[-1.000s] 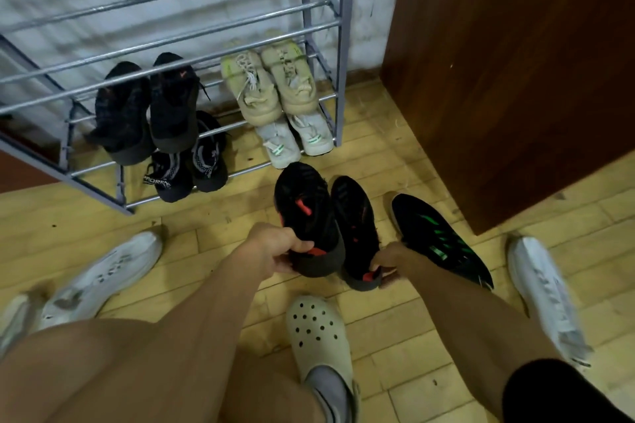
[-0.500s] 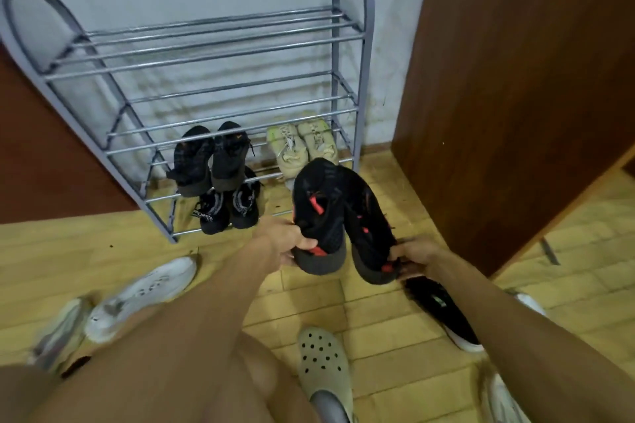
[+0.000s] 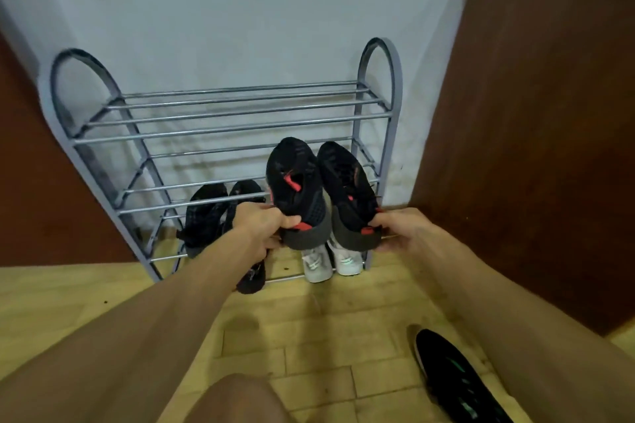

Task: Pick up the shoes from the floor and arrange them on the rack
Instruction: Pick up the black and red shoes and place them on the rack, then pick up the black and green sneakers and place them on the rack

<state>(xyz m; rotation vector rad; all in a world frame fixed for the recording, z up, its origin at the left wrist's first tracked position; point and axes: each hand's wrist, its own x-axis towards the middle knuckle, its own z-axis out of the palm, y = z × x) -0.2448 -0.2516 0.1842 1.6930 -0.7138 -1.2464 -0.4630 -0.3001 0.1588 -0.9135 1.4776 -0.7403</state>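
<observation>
I hold a pair of black sneakers with red accents up in front of the grey metal shoe rack (image 3: 223, 120). My left hand (image 3: 261, 221) grips the heel of the left black-and-red shoe (image 3: 293, 182). My right hand (image 3: 405, 230) grips the heel of the right black-and-red shoe (image 3: 347, 189). Both shoes point toes up toward the rack's middle tiers. A black pair (image 3: 209, 213) sits on a lower tier at the left. White shoes (image 3: 330, 261) sit at the bottom right, partly hidden behind the held pair.
A black shoe with green marks (image 3: 453, 378) lies on the wooden floor at the lower right. A dark brown wooden panel (image 3: 536, 130) stands right of the rack, another at the left. The rack's top tiers are bare bars. My knee shows at the bottom.
Both hands have lifted the black-and-red pair off the floor and carried it up to the rack's middle tiers. The view has tilted upward, showing the whole rack.
</observation>
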